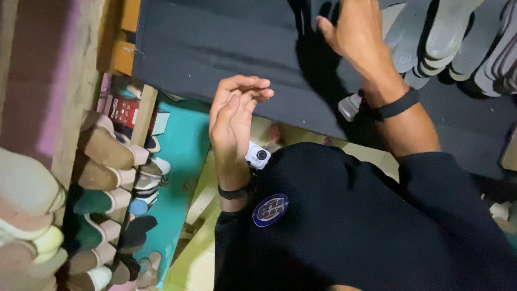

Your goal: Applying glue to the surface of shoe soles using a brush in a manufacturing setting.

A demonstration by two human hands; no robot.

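Insoles [431, 37] overlap on our dark worktop [215, 43]; right hand [355, 32] open, reaching just beside them. Left hand [234, 116] open, empty, raised off the surface.

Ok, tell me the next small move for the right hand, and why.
Probably slide the right hand a little further right onto the grey insoles. It lies flat and open on the dark grey sheet, holding nothing, just short of that stack. The left hand hovers empty near the sheet's edge.
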